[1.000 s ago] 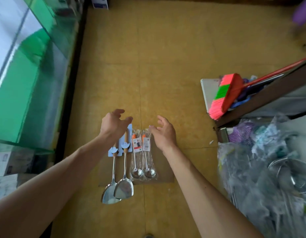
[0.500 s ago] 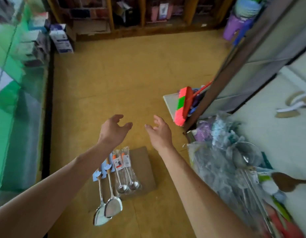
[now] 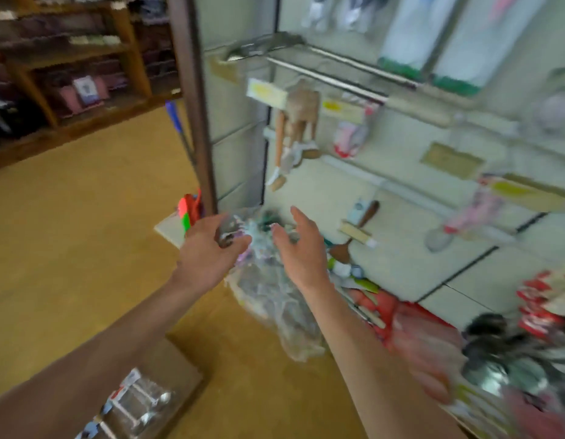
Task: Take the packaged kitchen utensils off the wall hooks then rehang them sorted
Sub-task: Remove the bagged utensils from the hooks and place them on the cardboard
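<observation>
Both my hands are raised empty in front of the wall display. My left hand point(image 3: 208, 248) hangs with loosely curved fingers, and my right hand point(image 3: 301, 248) has straight, spread fingers. Between and below them lies a heap of utensils in clear plastic bags point(image 3: 274, 299) at the foot of the wall. Packaged spoons point(image 3: 141, 400) lie on a piece of cardboard point(image 3: 176, 369) at the bottom left. Wooden utensils point(image 3: 298, 122) and a wooden brush point(image 3: 358, 226) hang on the wall rails. The picture is blurred by motion.
A brown post point(image 3: 195, 106) edges the white wall panel point(image 3: 401, 217). A pink and green broom head point(image 3: 187, 213) stands at its foot. More packaged goods point(image 3: 512, 369) pile up at the lower right. Wooden shelves point(image 3: 68, 74) line the far left across the yellow floor point(image 3: 68, 232).
The view has swung up and to the right, from the floor to the wall display. Both empty hands rose away from the utensils on the cardboard toward the bagged heap.
</observation>
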Demonstrator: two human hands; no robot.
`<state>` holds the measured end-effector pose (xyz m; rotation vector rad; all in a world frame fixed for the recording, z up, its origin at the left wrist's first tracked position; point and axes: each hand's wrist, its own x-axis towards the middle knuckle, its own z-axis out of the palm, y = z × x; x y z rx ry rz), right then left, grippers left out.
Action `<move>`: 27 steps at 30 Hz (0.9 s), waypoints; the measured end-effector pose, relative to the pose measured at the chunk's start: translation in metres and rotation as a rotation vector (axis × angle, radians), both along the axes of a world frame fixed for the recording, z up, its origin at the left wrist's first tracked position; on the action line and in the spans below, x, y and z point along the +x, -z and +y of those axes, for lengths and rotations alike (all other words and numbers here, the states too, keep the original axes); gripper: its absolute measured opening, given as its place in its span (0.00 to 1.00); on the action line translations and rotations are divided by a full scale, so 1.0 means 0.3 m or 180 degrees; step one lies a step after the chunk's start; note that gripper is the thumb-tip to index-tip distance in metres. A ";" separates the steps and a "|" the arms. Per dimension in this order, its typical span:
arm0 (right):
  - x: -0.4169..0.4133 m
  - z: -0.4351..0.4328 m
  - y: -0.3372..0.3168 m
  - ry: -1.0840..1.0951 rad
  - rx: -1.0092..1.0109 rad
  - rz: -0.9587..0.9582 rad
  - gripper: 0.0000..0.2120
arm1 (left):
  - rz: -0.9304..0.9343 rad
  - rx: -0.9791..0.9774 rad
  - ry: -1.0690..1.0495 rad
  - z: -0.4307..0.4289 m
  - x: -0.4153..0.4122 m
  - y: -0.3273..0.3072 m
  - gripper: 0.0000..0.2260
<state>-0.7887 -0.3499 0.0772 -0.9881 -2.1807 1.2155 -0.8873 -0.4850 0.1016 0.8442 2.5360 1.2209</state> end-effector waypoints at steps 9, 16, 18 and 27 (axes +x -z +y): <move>0.719 0.298 -0.048 0.0650 0.0859 -0.0196 0.28 | 0.0790 -0.0245 0.1117 0.354 0.480 -0.013 0.35; 1.278 0.436 -0.054 0.1105 0.1178 -0.0624 0.28 | 0.1031 -0.0420 0.1716 0.583 0.980 -0.028 0.39; 1.428 0.484 -0.067 0.1271 0.1210 -0.0681 0.29 | 0.1179 -0.0450 0.1887 0.651 1.116 -0.046 0.39; 2.022 0.599 -0.057 0.1899 0.1176 -0.0783 0.27 | 0.1493 -0.0398 0.2557 0.886 1.678 -0.055 0.34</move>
